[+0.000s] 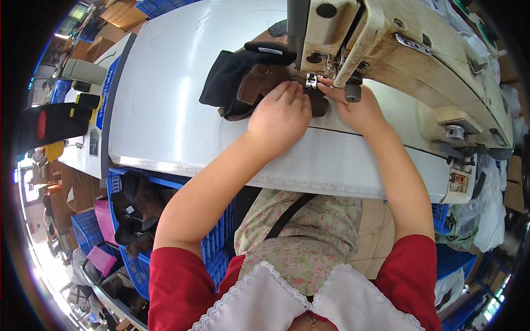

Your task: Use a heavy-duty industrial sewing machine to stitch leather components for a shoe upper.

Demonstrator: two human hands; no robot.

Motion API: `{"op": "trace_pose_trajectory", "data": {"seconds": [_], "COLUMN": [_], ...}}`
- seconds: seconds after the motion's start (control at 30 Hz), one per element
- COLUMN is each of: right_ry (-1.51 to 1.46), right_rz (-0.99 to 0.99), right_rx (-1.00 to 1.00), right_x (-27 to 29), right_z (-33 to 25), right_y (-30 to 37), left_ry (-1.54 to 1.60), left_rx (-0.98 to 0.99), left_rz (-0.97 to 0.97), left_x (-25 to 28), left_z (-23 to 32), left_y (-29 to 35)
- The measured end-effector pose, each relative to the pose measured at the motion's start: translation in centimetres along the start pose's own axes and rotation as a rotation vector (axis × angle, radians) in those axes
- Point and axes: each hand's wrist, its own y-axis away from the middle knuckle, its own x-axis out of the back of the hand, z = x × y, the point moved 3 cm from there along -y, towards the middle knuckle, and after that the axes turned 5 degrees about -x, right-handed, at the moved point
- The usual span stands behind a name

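A white table (pixel 165 94) is seen at 12 o'clock from the view's centre, its far edge cut off. At 1 to 2 o'clock it is covered in part by a cream sewing machine (pixel 430 63), whose top is cropped. At 8 o'clock, a blue crate (pixel 220 223) is half hidden by the left forearm (pixel 204 193); its dark contents (pixel 146 201) are hard to make out. At 12 o'clock, a black-and-brown piece (pixel 254 83) is laid on the table, its right end obscured by the hands. It is pressed from above by the left hand (pixel 284 113), the 4 fingers kept together and slightly bent. The right hand (pixel 356 107) is placed at 2 o'clock, its fingers extended but partly masked by the machine; whether anything is gripped cannot be told. At 1 o'clock, between both hands' fingertips, a metal presser foot (pixel 312 81) is seen.
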Motion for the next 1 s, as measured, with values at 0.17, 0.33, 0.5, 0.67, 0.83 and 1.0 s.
{"op": "trace_pose_trajectory", "data": {"seconds": [0.17,0.33,0.5,0.67,0.83,1.0], "right_ry": [0.033,0.061,0.177,0.178,0.209,0.238], "right_rz": [0.112,0.155,0.145,0.162,0.083,0.116], "right_rx": [0.133,0.126,0.146,0.184,0.066,0.096], "right_x": [-0.2,-0.6,-0.6,-0.8,-1.3,-1.3], "right_z": [-0.3,-0.7,-0.6,-0.7,-0.5,-1.0], "right_y": [0.3,0.3,0.5,0.6,1.1,1.1], "left_ry": [0.01,-0.003,0.048,0.093,0.135,0.192], "left_rx": [0.004,0.0,-0.008,-0.041,-0.069,-0.13], "left_rz": [0.005,0.0,0.003,0.024,-0.002,0.004], "left_x": [0.0,-0.3,-0.8,-1.1,-1.1,-1.6], "left_z": [-0.3,-1.2,-2.1,-3.2,-3.7,-5.0], "left_y": [0.1,0.4,0.0,0.6,0.6,0.5]}}
